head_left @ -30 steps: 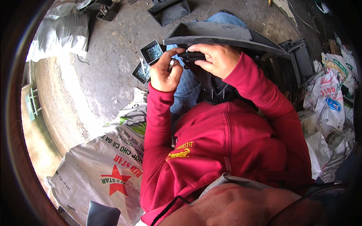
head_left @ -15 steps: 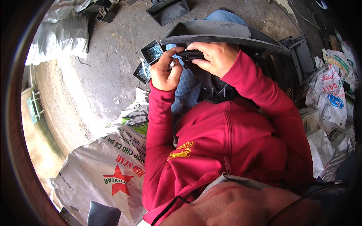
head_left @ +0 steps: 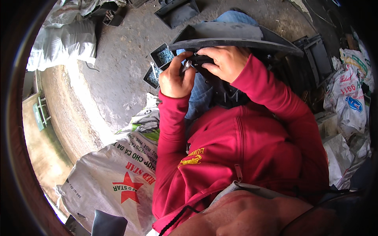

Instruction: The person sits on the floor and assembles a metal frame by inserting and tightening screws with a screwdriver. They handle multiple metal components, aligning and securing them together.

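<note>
A large black moulded part [head_left: 236, 42] with a long curved edge rests across my lap. My right hand [head_left: 227, 65] grips its near side, thumb and fingers pinched close to a small fitting on the underside. Just left of it, my left hand [head_left: 177, 78] is closed around a shiny metal tool [head_left: 187, 66]; only a short bright length shows, so its kind is unclear. The left fingertips touch the part beside the right fingers. What lies between the fingertips is too small to make out.
Two small black bins, a far one [head_left: 163, 56] and a near one [head_left: 152, 76], hold bluish screws left of my hands. A black tray [head_left: 177, 13] lies beyond. Black frames [head_left: 315, 59] and white sacks [head_left: 348, 94] stand right; a printed sack [head_left: 110, 185] lies left.
The metal tool in my left hand has turned and shows a brighter, longer length. My left fingers have shifted slightly, while the right hand keeps its hold on the part.
</note>
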{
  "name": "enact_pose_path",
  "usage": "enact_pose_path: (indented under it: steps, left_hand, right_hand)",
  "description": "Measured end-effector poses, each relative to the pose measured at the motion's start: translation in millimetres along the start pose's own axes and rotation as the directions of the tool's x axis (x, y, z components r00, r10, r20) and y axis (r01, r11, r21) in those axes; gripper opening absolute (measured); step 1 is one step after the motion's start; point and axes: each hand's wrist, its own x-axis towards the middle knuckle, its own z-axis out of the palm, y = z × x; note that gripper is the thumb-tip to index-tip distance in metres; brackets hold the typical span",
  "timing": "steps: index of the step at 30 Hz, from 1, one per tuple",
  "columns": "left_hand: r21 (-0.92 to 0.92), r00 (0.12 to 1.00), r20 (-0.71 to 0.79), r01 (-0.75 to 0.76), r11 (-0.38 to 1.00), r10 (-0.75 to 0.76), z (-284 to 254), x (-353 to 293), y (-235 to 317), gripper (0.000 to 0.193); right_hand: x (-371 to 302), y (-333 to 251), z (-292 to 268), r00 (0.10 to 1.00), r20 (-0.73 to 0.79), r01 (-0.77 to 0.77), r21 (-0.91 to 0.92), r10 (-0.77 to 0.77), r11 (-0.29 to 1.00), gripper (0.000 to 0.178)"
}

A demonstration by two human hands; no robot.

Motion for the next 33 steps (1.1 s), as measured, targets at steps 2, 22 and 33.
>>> enact_pose_path:
  steps: [2,22,33]
  left_hand:
    - [0.135,0.999,0.045,-0.003,0.991,-0.003,-5,4,8,0.035]
    - [-0.062,0.995,0.085,0.055,0.997,-0.050,-9,-1,5,0.036]
    - [-0.335,0.978,0.128,0.197,0.921,-0.162,-5,-5,-4,0.033]
  right_hand:
    - [1,0,0,0.998,-0.033,0.056,-0.084,-0.059,0.995,0.033]
    - [-1,-4,1,0.998,-0.061,0.027,-0.077,-0.031,0.997,0.038]
    - [0,-13,0,0.997,-0.042,-0.075,-0.125,0.070,0.989,0.037]
